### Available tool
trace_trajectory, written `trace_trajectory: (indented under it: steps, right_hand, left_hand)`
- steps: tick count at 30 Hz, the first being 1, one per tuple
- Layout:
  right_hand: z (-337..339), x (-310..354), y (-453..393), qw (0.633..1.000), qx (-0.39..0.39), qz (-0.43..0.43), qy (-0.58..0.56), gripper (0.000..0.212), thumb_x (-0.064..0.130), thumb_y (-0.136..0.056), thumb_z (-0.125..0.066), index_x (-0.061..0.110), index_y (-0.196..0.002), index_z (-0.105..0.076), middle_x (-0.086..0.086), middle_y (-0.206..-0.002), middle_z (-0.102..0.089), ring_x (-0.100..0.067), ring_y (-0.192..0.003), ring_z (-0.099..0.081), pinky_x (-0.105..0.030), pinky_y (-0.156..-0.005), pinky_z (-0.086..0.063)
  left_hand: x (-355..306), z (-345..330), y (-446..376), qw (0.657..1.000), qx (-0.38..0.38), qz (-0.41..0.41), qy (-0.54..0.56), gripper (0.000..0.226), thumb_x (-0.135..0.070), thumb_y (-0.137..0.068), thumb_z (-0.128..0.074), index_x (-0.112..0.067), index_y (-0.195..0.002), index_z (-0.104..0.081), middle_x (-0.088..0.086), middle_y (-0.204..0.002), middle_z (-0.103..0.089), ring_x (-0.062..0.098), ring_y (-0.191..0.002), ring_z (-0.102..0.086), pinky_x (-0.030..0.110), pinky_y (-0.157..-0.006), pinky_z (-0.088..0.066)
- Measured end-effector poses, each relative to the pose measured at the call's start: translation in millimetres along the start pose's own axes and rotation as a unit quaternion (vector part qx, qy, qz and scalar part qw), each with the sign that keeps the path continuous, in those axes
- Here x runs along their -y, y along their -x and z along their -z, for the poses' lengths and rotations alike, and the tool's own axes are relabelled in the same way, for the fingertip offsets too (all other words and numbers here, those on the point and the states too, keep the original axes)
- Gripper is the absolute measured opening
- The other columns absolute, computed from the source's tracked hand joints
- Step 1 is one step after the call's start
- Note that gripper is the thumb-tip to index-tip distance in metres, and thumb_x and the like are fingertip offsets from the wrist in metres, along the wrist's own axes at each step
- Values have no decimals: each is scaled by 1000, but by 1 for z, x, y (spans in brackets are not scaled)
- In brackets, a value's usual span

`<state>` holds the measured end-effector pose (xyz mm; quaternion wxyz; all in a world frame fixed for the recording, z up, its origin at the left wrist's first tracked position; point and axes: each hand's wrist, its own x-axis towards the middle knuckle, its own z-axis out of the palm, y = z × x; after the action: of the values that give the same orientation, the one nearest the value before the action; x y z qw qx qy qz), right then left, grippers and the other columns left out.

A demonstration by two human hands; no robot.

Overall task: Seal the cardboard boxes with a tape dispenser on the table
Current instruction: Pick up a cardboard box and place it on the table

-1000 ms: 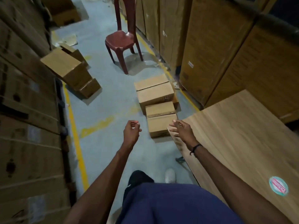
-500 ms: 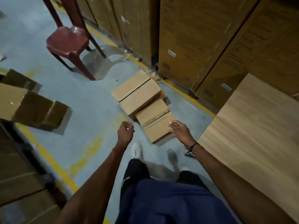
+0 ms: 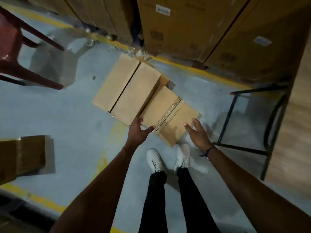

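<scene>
Two cardboard boxes are seen on the grey floor (image 3: 70, 125), one touching the other. The nearer box (image 3: 170, 115), whose top seam is covered by a strip of tape (image 3: 170, 113), is flanked by both hands. The left hand (image 3: 138, 132) is spread wide, its fingers straight, with thumb and fingertips laid against the near left edge of this box; nothing is clasped. The right hand (image 3: 196, 133) is held open just beside the box's near right corner, fingers relaxed and splayed; whether contact is made cannot be told. Just beyond the left hand the farther box (image 3: 129, 88) is found, a dark untaped gap running along its top. Below the hands, white shoes (image 3: 168, 160) are planted near the box. To the right of the right hand a wooden table (image 3: 292, 118) on a black metal frame is visible; to the far left, a red chair (image 3: 10, 52).
</scene>
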<state>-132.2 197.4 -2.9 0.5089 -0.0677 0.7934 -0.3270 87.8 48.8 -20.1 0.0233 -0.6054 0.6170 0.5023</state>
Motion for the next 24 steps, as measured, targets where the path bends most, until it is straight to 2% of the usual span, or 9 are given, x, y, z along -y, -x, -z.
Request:
trace_trajectory:
  steps: [3,6,9,11,13,15,18,21,24]
  right_hand:
    - [-22,-39,-56,1000,-11,-13,4,78,46,-99,-65,24,-163,-26,0,-164,-34,-16,-137,-46,-28,-105,-35]
    - [-42,-80,-118,999,-36,-27,7,87,51,-95,-68,29,-164,-19,-4,-168,-30,-24,-150,-36,-34,-115,-34]
    - [-57,-123,-174,997,-65,-37,8,94,52,-92,-70,30,-165,-15,-4,-172,-17,-22,-155,-25,-37,-122,-26]
    - [-63,-146,-204,996,-82,-35,7,97,50,-92,-72,28,-166,-12,-4,-174,-6,-24,-157,-19,-38,-123,-23]
    - [-65,-165,-226,994,-100,-47,-2,99,48,-92,-73,26,-166,-10,-6,-173,-5,-25,-156,-22,-35,-119,-27]
    - [-68,-183,-244,992,-102,-71,-35,104,48,-92,-74,25,-166,-4,-2,-171,-16,-22,-151,-31,-32,-114,-30]
    - [-76,-198,-261,982,-107,-114,-104,109,46,-89,-78,27,-164,-1,5,-149,-46,-20,-139,-45,-36,-114,-37]
    - [-77,-208,-268,972,-118,-125,-158,93,52,-82,-82,33,-155,-28,14,-129,-61,-23,-128,-57,-52,-110,-47]
    - [-71,-213,-266,972,-113,-112,-173,96,71,-62,-84,37,-143,-45,7,-127,-70,-24,-118,-66,-58,-103,-53]
  left_hand:
    - [23,-31,-74,998,21,-11,-51,87,-48,-79,-88,-8,-145,-49,10,-142,-59,27,-131,-56,31,-105,-43]
    - [43,-62,-146,997,32,-37,-65,101,-53,-74,-90,-11,-152,-43,7,-151,-54,26,-139,-51,30,-108,-41]
    - [66,-92,-209,996,33,-69,-55,117,-69,-59,-89,-17,-152,-42,3,-149,-55,22,-135,-53,41,-110,-48]
    - [78,-107,-239,995,31,-66,-73,122,-73,-52,-90,-16,-149,-44,3,-146,-56,22,-131,-55,43,-107,-51]
    - [88,-120,-264,993,27,-74,-88,126,-79,-46,-89,-15,-146,-46,4,-142,-58,22,-128,-57,43,-105,-52]
    - [93,-132,-282,992,34,-68,-96,139,-86,-38,-88,-16,-149,-42,3,-144,-57,21,-132,-55,43,-108,-51]
    - [100,-144,-295,992,61,-40,-107,148,-79,-40,-92,-15,-157,-30,5,-157,-44,25,-143,-43,46,-117,-42]
    - [108,-151,-300,992,41,-45,-114,150,-79,-40,-90,-13,-159,-27,7,-159,-40,27,-146,-40,48,-118,-40]
    - [108,-151,-294,992,33,-46,-112,152,-85,-36,-87,-14,-158,-28,7,-157,-42,28,-143,-42,50,-115,-44]
